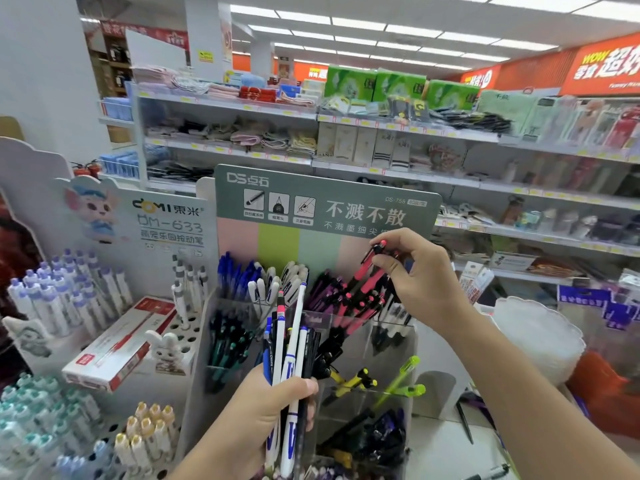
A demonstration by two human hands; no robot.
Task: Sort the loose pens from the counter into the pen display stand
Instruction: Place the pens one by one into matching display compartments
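Observation:
My left hand (266, 407) grips a bundle of loose pens (289, 344), white, blue and black, held upright in front of the pen display stand (322, 199). My right hand (415, 271) pinches the top end of a pink-and-black pen (362, 271) whose tip points down into the stand's upper right compartment, among other pink and purple pens (332, 292). Clear compartments hold blue pens (235, 271), white pens (277, 282), green-black pens (225, 344) and yellow-green pens (398, 379).
A white pen rack (162, 216) with purple-capped pens (62, 292) stands at the left, a red-and-white pen box (117, 344) leaning on it. Teal and yellow capped pens (145, 434) fill the front left. A loose dark pen (464, 422) lies on the counter at right. Store shelves (381, 133) stand behind.

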